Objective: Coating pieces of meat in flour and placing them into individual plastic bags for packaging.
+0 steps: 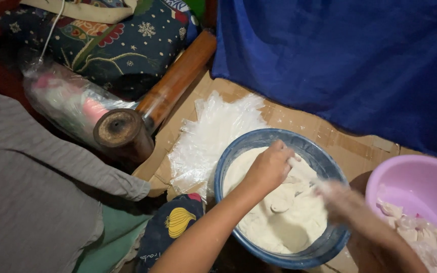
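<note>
Left hand (269, 169) pinching white piece over floury blue bowl (228, 162) for coating; right hand (342, 199) blurred, grip unclear.

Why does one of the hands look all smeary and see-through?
In the head view, the right hand is streaked by motion blur over the blue bowl of white flour; the left hand looks sharp. Light is dim and warm, with dark shadow at the left by the wooden post. The pink basin looks slightly soft.
</note>
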